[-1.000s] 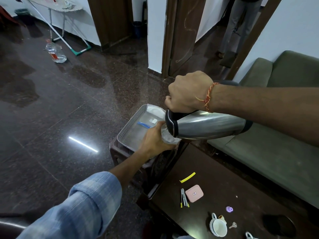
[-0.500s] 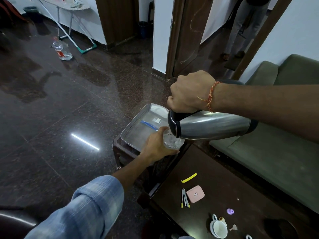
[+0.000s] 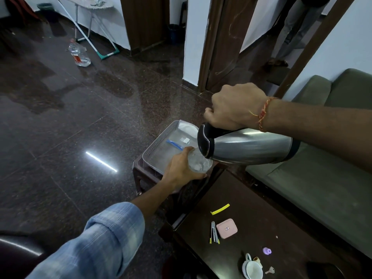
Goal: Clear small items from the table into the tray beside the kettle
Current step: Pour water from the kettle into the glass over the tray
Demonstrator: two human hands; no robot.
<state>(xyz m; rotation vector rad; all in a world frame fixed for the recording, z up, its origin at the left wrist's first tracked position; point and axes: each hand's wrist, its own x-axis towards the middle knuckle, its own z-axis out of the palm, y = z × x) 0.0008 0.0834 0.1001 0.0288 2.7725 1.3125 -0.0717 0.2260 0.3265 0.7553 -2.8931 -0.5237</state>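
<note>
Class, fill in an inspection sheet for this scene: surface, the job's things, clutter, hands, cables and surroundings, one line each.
Surface: dark wooden table, with a smaller side table beyond it.
Job's things: metal tray on the side table holds a blue stick and a small white piece; yellow strip, pink case, purple cap, key lie on the table.
Clutter: white cup, plastic bottle on the floor.
Hands: right hand grips the tipped steel kettle; left hand holds a clear glass at its spout.
Cables: nothing seen.
Surroundings: green sofa, glossy floor, doorways.
</note>
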